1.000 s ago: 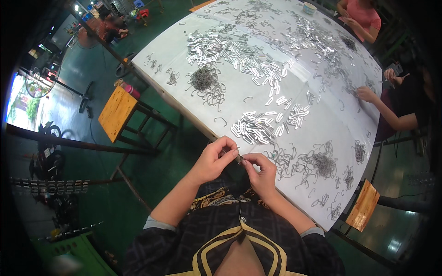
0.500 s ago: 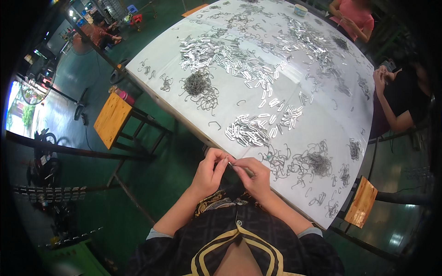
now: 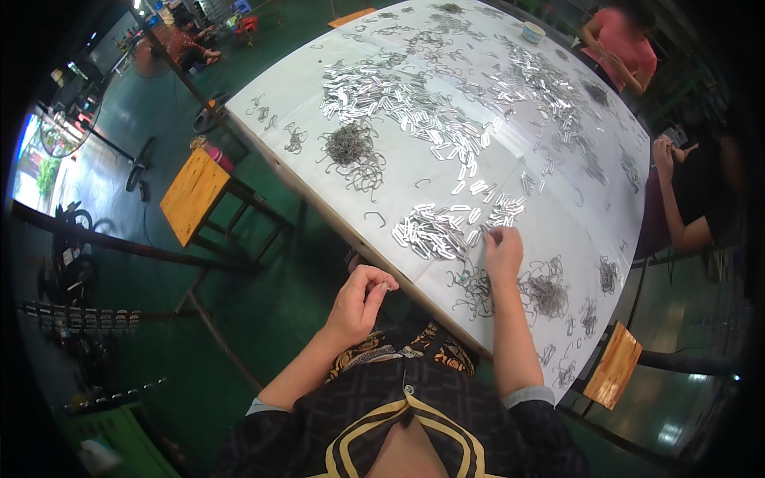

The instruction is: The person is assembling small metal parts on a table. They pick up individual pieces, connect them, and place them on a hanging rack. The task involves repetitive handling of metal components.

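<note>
My left hand (image 3: 360, 304) is closed in a pinch just off the table's near edge. A small bit of something shiny shows at its fingertips, too small to name. Over the table, my right hand (image 3: 504, 253) reaches down with its fingers drawn together at the rim of a pile of shiny oblong metal pieces (image 3: 430, 231). What those fingertips hold, if anything, is hidden. Beside the right wrist lie tangled dark wire hooks (image 3: 547, 296). A lone bent wire (image 3: 374, 217) lies left of the shiny pile.
The white-covered table (image 3: 311, 171) bears more shiny pieces (image 3: 398, 103) and a heap of wire hooks (image 3: 348, 143). Wooden stools (image 3: 194, 195) (image 3: 613, 365) stand at left and right. Two people (image 3: 621, 48) (image 3: 685, 187) work along the far right side, near a small tub (image 3: 532, 32).
My hands have parted. The right one has moved forward and right to the shiny metal pieces, while the left stays pinched near the table edge.
</note>
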A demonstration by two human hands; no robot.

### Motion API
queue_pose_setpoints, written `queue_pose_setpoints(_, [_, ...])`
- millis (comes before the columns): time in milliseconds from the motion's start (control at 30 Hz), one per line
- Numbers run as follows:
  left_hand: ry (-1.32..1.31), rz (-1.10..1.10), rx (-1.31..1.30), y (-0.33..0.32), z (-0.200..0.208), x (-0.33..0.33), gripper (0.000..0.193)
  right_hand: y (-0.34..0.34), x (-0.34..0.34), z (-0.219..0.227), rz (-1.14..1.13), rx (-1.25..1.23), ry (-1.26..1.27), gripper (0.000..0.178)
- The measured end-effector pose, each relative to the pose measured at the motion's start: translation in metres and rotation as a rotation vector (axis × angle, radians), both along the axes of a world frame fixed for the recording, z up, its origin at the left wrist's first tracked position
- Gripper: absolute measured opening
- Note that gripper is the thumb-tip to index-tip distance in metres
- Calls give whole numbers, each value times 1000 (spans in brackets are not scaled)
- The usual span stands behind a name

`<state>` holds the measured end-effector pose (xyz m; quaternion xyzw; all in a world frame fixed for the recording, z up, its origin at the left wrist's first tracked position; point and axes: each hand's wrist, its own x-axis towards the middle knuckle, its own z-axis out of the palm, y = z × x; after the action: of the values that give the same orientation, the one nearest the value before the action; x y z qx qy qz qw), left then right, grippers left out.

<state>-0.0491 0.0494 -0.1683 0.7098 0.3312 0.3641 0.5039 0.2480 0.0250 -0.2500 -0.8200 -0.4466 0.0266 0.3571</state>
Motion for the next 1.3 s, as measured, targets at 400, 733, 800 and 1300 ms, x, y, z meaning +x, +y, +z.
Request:
queue_pose_setpoints(400, [81,-24,-18,-2,-5,7,6,-20,-100,66,265,167,1084,14])
queue_pose_setpoints(733, [155,18,132,-4,-1,7,11,-28,-139,86,393,85,924,13])
queue_pose_setpoints(800, [166,24,141,-4,-2,7,12,-29,-141,87,397,96,839,13])
queue_pose_setpoints(1300, [280,-88,-39,52,-6,-12,15,-37,-148,77,421,172,552,13])
